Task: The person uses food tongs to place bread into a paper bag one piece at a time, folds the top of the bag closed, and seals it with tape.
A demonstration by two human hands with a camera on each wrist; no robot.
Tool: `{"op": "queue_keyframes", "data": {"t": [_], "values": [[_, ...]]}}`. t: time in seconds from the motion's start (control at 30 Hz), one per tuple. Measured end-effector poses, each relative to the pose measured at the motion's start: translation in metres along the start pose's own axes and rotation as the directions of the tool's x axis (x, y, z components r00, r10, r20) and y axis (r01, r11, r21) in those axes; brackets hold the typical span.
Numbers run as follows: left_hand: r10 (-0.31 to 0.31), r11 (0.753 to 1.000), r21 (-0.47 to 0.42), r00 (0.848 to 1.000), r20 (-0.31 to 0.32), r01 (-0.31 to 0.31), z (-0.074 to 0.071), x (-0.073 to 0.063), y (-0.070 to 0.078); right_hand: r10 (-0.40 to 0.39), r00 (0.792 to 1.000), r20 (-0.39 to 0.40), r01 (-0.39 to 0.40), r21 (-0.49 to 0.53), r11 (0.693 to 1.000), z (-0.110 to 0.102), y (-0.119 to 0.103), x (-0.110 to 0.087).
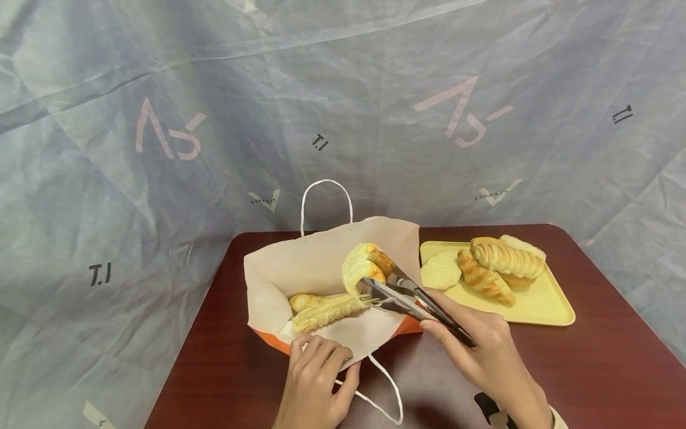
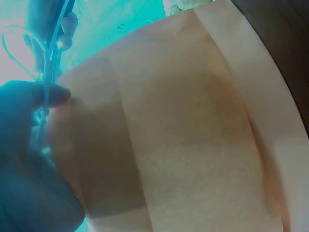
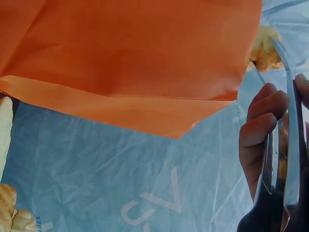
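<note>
My right hand holds a pair of metal tongs with dark handles. Between the tongs' tips is a pale cream-and-brown bread roll, above the open mouth of a paper bag. The bag is white inside and orange outside, with white cord handles. Inside it lie a long ridged pastry and a smaller golden bread partly behind that. My left hand grips the bag's near rim, thumb on the outside and fingers over the edge. The right wrist view shows the tongs beside the orange bag wall.
Right of the bag, a yellow tray bears several breads, among them a round flat pale one, a twisted golden one and a ridged roll. The dark red table backs onto a grey printed sheet.
</note>
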State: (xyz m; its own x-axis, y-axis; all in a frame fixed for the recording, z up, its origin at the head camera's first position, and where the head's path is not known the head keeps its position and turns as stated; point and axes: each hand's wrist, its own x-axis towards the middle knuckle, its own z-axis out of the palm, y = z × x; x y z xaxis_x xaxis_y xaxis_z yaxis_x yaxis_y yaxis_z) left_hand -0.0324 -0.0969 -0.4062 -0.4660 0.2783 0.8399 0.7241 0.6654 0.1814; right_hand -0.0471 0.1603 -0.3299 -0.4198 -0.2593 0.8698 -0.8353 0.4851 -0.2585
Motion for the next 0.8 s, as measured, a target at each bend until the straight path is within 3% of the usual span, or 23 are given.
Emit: {"op": "queue_keyframes", "data": {"t": [0.23, 0.6, 0.8], "values": [[0.0, 1.0, 0.001, 1.0, 0.007, 0.0, 0.0, 0.001, 0.0, 0.016, 0.999, 0.035, -0.015, -0.013, 1.0, 0.002, 0.002, -0.003], [-0.019, 1.0, 0.003, 0.999, 0.029, 0.019, -0.001, 0.0, 0.0, 0.101, 0.98, 0.17, -0.095, -0.043, 0.995, 0.004, 0.003, -0.01], [-0.007, 1.0, 0.003, 1.0, 0.011, 0.007, -0.001, 0.001, -0.001, 0.076, 0.976, 0.205, -0.058, -0.095, 0.994, 0.008, 0.004, -0.013]]}}
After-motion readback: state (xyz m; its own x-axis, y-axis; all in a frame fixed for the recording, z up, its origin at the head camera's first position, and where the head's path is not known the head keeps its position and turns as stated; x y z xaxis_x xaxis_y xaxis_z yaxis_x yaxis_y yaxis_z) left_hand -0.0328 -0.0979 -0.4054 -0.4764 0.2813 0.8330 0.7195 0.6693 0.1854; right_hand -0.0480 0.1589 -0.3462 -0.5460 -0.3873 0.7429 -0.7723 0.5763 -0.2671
